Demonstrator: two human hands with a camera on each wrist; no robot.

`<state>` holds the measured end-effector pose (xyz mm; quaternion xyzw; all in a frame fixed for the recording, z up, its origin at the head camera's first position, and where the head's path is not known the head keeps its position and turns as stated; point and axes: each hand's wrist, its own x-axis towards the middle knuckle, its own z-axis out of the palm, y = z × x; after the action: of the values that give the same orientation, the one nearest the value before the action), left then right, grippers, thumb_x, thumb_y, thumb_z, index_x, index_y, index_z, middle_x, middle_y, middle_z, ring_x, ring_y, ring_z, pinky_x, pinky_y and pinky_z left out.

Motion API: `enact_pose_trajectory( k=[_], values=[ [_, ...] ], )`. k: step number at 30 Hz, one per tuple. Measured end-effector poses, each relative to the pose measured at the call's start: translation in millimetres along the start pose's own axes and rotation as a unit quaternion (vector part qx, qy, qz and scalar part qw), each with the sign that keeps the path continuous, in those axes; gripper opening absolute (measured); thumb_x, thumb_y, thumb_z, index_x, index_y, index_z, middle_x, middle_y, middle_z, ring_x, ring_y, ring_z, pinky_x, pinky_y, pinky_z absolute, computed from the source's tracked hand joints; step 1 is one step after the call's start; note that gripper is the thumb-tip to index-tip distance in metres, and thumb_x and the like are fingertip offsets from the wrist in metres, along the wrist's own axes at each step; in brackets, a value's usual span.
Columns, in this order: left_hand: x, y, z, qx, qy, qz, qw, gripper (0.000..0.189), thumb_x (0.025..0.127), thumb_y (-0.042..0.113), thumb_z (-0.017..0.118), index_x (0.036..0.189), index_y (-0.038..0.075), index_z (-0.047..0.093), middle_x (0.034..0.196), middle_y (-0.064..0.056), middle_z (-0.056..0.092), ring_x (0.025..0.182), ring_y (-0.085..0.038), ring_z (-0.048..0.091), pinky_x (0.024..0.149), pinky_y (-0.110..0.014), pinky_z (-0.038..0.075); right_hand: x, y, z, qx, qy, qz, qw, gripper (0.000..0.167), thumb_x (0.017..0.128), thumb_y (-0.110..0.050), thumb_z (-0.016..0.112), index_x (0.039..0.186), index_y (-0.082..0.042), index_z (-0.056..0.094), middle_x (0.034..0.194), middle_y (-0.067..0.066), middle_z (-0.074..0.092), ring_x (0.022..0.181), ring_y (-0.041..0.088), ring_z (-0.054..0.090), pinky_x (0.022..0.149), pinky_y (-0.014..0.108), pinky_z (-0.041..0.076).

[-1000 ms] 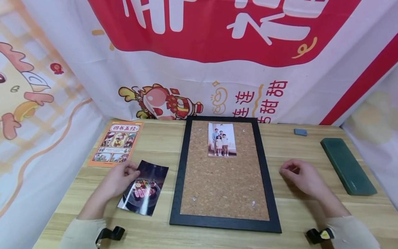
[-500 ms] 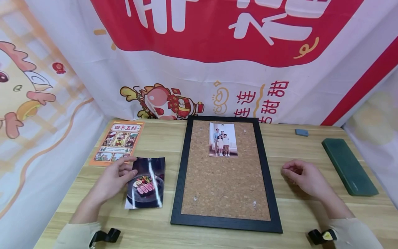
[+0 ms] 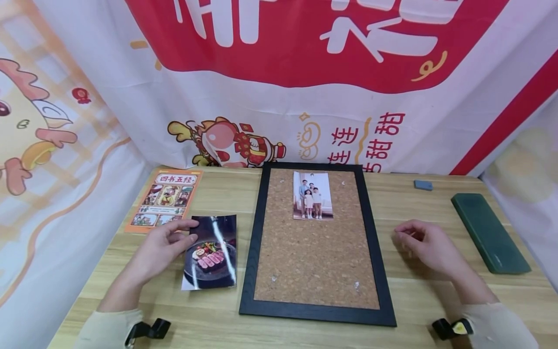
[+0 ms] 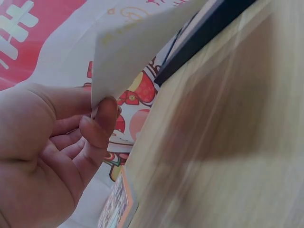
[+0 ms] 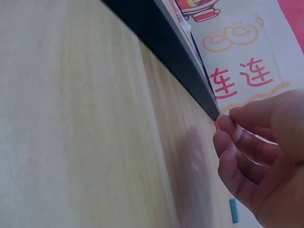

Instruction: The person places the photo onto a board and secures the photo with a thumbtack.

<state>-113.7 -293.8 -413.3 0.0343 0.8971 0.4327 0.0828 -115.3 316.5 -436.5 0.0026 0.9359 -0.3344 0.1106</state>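
Note:
My left hand (image 3: pixel 161 249) pinches the upper left edge of a glossy photo (image 3: pixel 210 254) of sliced meat on a dark plate. The left wrist view shows the photo's pale back (image 4: pixel 130 52), tilted above the table. To its right lies a cork board (image 3: pixel 320 257) with a black frame. A family photo (image 3: pixel 313 196) is on the cork near the top, and small clear pins (image 3: pixel 357 285) sit at the corners. My right hand (image 3: pixel 429 246) is beside the board's right edge, fingers loosely curled with thumb and index tips close together. Nothing shows between them in the right wrist view (image 5: pixel 266 156).
An orange illustrated booklet (image 3: pixel 165 201) lies behind my left hand. Far right on the wooden table (image 3: pixel 418 295) is a green case (image 3: pixel 490 233), with a small blue block (image 3: pixel 423 185) farther back. A printed cloth (image 3: pixel 244 102) hangs behind the table.
From hanging at a slant, the meat photo has turned upright, then moved slightly right and away toward the board with my left hand. My right hand has barely moved.

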Motion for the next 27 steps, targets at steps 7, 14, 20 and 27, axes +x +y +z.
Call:
enact_pose_trajectory(
  k=[7, 14, 20, 27],
  values=[
    [4.8, 10.2, 0.7, -0.031, -0.011, 0.003, 0.9995, 0.042, 0.105, 0.019, 0.072, 0.144, 0.005, 0.064, 0.114, -0.018, 0.077, 0.083, -0.008, 0.072, 0.067, -0.032, 0.062, 0.0, -7, -3, 0.007, 0.002, 0.0, 1.0, 0.025, 0.11, -0.018, 0.062, 0.131, -0.006, 0.069, 0.099, 0.009, 0.071, 0.086, 0.024, 0.06, 0.065, 0.029, 0.055],
    [8.7, 19.4, 4.5, -0.053, -0.02, 0.013, 0.9983, 0.041, 0.107, 0.019, 0.069, 0.145, 0.004, 0.065, 0.127, -0.022, 0.073, 0.086, -0.007, 0.071, 0.071, -0.032, 0.063, 1.5, -14, -6, 0.001, 0.005, -0.01, 0.9999, 0.025, 0.11, -0.02, 0.063, 0.13, -0.007, 0.07, 0.101, 0.009, 0.072, 0.088, 0.024, 0.061, 0.067, 0.028, 0.055],
    [12.7, 26.8, 11.0, -0.05, -0.039, 0.042, 0.9971, 0.039, 0.108, 0.015, 0.066, 0.144, 0.002, 0.065, 0.132, -0.024, 0.072, 0.094, -0.007, 0.073, 0.078, -0.027, 0.063, 2.9, -19, -6, -0.004, 0.006, -0.019, 0.9998, 0.024, 0.11, -0.022, 0.063, 0.13, -0.009, 0.071, 0.104, 0.009, 0.073, 0.089, 0.024, 0.061, 0.068, 0.027, 0.054],
    [17.9, 34.5, 23.0, -0.033, -0.048, 0.057, 0.9967, 0.038, 0.106, 0.016, 0.069, 0.143, 0.003, 0.067, 0.122, -0.019, 0.077, 0.096, -0.014, 0.074, 0.079, -0.027, 0.062, 5.3, -26, -1, 0.003, 0.007, -0.031, 0.9995, 0.026, 0.11, -0.021, 0.064, 0.13, -0.007, 0.071, 0.105, 0.01, 0.073, 0.088, 0.022, 0.06, 0.068, 0.027, 0.053]
  ],
)
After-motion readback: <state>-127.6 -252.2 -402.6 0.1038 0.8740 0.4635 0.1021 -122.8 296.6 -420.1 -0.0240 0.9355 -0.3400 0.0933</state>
